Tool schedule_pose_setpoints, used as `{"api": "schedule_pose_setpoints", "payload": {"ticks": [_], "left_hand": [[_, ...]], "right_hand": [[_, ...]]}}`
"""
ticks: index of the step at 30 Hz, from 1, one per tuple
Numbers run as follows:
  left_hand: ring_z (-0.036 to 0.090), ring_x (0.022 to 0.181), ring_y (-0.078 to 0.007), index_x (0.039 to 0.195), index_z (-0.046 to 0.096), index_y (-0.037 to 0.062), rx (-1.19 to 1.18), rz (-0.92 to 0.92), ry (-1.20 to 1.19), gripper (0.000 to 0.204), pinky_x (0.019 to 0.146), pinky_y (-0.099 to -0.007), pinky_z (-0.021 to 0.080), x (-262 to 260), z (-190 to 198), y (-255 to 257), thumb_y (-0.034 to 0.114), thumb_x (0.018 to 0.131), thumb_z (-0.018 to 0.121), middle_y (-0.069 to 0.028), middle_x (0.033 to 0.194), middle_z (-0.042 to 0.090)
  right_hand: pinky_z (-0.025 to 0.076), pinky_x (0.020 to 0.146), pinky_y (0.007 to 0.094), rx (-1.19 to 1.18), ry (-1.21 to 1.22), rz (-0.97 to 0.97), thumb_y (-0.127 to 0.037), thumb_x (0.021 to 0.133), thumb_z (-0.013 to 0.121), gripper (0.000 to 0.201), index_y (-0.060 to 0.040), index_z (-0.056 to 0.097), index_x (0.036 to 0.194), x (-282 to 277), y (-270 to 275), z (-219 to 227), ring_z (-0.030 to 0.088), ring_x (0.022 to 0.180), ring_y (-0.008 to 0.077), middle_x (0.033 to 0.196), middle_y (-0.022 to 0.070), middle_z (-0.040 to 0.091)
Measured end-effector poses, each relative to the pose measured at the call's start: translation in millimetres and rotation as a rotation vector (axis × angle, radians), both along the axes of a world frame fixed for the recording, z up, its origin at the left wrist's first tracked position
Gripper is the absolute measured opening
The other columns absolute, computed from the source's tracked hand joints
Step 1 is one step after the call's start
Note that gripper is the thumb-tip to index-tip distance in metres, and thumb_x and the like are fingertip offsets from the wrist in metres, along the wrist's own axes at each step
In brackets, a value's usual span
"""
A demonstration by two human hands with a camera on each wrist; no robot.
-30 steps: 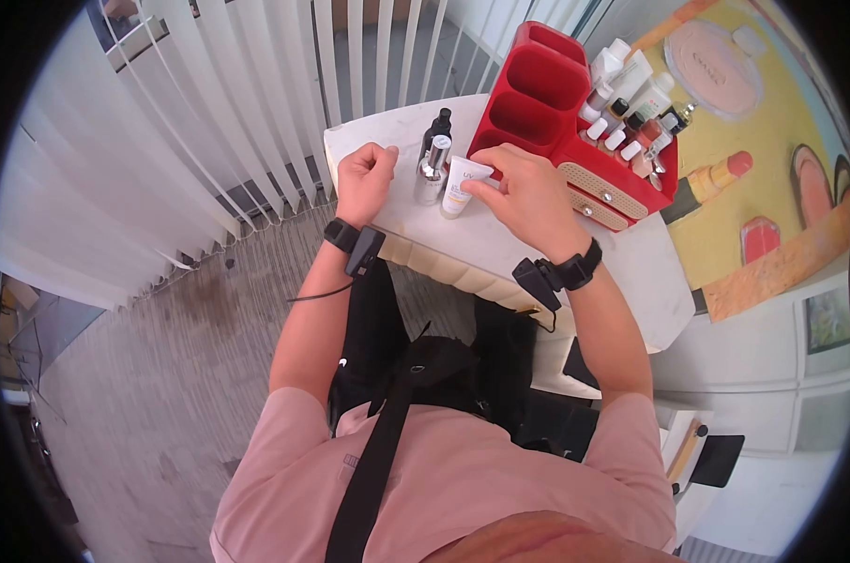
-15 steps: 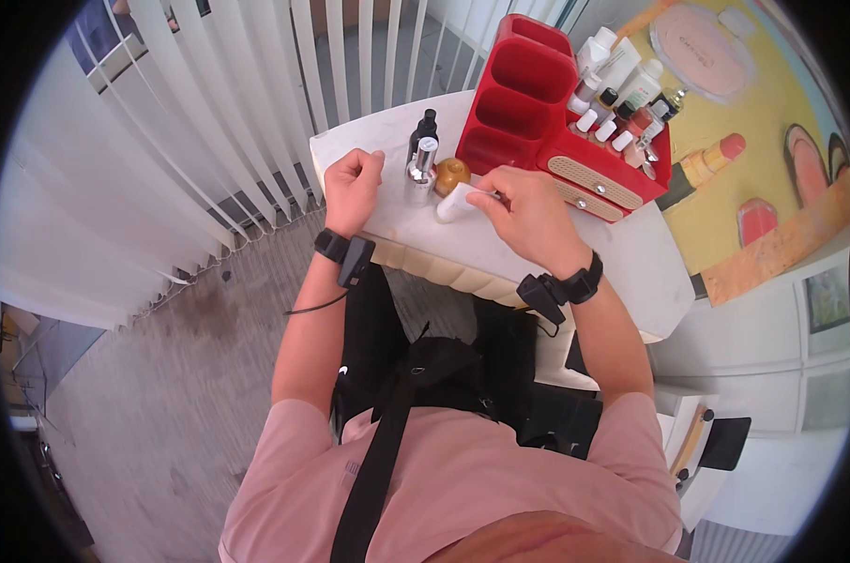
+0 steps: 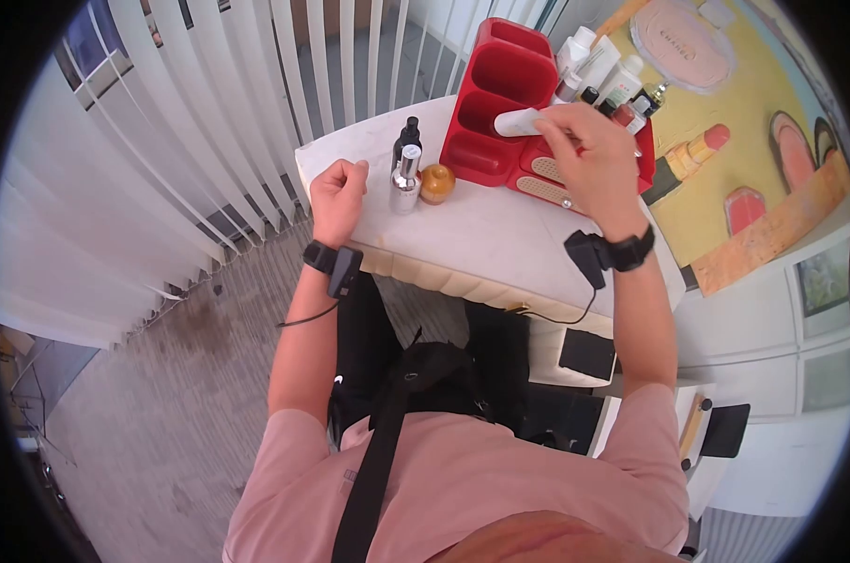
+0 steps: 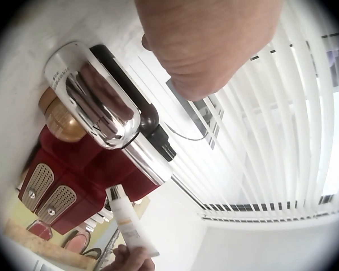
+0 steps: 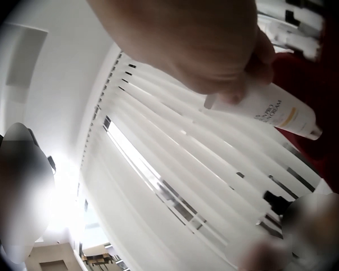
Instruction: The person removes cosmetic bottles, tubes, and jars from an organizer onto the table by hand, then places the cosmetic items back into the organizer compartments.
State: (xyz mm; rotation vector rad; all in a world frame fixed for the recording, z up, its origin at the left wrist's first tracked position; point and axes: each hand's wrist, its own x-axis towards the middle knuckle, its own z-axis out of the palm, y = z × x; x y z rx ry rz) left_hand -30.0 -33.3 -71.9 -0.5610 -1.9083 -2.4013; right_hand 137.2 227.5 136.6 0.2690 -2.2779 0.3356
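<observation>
My right hand [image 3: 594, 159] pinches a white sunscreen tube [image 3: 516, 123] by its flat end, fingers and thumb on either side. The tube hangs over the red cosmetics organizer [image 3: 544, 80], its silver cap [image 4: 115, 192] pointing toward the oval compartments. My left hand [image 3: 338, 199] lies at the left of the white tabletop [image 3: 481, 220], fingers curled in and holding nothing. Beside it stand a silver pump bottle [image 3: 405, 188], a black bottle [image 3: 409, 136] and a round amber jar [image 3: 436, 184].
White bottles [image 3: 622, 80] and several small cosmetics crowd the organizer's right side, above two drawers with woven fronts [image 3: 542, 190]. Vertical blinds [image 3: 228, 113] hang behind the table. A painted makeup picture [image 3: 716, 169] leans at the right.
My right hand has lifted the sunscreen tube off the tabletop and carried it right and away from me, over the organizer. The amber jar has come into sight. The left hand stays put.
</observation>
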Motion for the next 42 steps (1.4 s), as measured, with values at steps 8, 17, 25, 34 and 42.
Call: {"api": "schedule_pose_setpoints", "payload": {"ticks": [8,17,25,34,42], "left_hand": [[0.044,0.064,-0.002,0.071,0.057,0.0066,0.014,-0.029,-0.001,0.036,0.058,-0.0234,0.036,0,-2,1,0.016,0.104,0.068,0.0064,0.068,0.055],[0.042,0.067,-0.0017,0.072,0.056,0.0021,0.003,0.043,0.028,0.037,0.057,-0.0248,0.038,4,0,0,0.016,0.102,0.071,0.0078,0.067,0.05],[0.042,0.064,-0.0018,0.072,0.059,0.0022,0.031,-0.002,0.006,0.036,0.056,-0.0249,0.036,6,3,-3,0.017,0.103,0.07,0.0074,0.066,0.053],[0.042,0.064,-0.0021,0.072,0.059,0.0028,-0.001,0.016,0.021,0.036,0.055,-0.0253,0.036,4,0,-1,0.017,0.103,0.07,0.0074,0.066,0.053],[0.041,0.064,-0.0021,0.071,0.058,0.0037,-0.012,0.026,0.019,0.037,0.055,-0.0255,0.036,3,0,-1,0.018,0.103,0.07,0.0075,0.066,0.053]], "right_hand": [[0.058,0.069,0.0363,0.03,-0.035,-0.027,-0.012,0.094,0.074,0.006,-0.0071,0.075,0.096,-30,10,-39,0.073,0.08,0.0276,0.094,0.0065,0.075],[0.056,0.078,0.05,0.19,-0.257,-0.189,-0.015,0.1,0.061,0.016,-0.0035,0.07,0.094,-58,-2,-38,0.07,0.09,0.0397,0.097,0.0154,0.072],[0.055,0.077,0.053,0.217,-0.36,-0.288,-0.014,0.099,0.063,0.013,-0.0048,0.07,0.094,-64,-14,-36,0.071,0.089,0.0408,0.088,0.0183,0.073],[0.056,0.075,0.0538,0.251,-0.38,-0.341,-0.013,0.098,0.063,0.012,-0.0052,0.07,0.092,-73,-16,-48,0.073,0.087,0.0404,0.086,0.0182,0.074],[0.057,0.078,0.0515,0.236,-0.394,-0.301,-0.013,0.093,0.069,0.009,-0.0051,0.07,0.097,-64,-19,-42,0.072,0.093,0.0378,0.096,0.0153,0.074]]}}
